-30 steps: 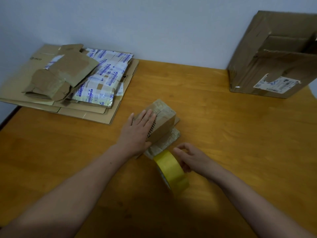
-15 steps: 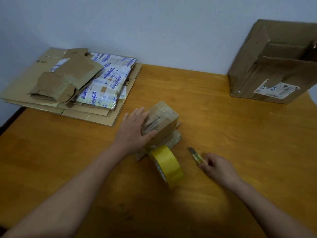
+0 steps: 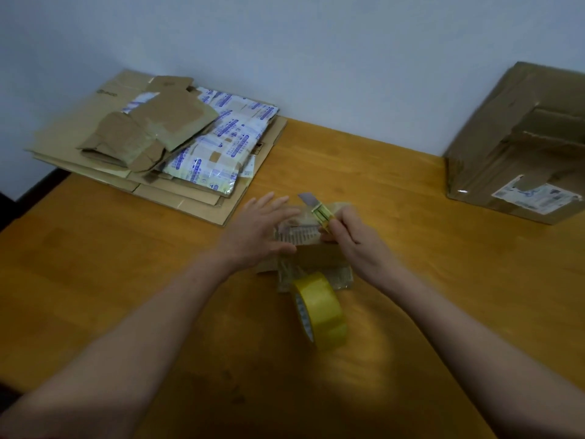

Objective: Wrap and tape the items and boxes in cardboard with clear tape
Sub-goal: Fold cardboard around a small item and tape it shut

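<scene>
- The right hand (image 3: 354,245) is curled round a yellow cutter (image 3: 318,210), with the blade out and pointing away from the person, close to the left hand's fingertips.
- The left hand (image 3: 256,229) holds nothing. Its fingers are straight and spread beside the small cardboard parcel (image 3: 316,251); blur hides whether it presses on it.
- The parcel lies between and just under both hands on the counter (image 3: 443,280). The tape roll (image 3: 319,308) stands on edge just nearer the person than the right hand, and a strip seems to run up to the parcel.
- With the blade so close to the left fingers, a slip while cutting the tape could nick them or slice the wrap.
- Once cut free, the roll may roll away, since it stands on edge.
</scene>
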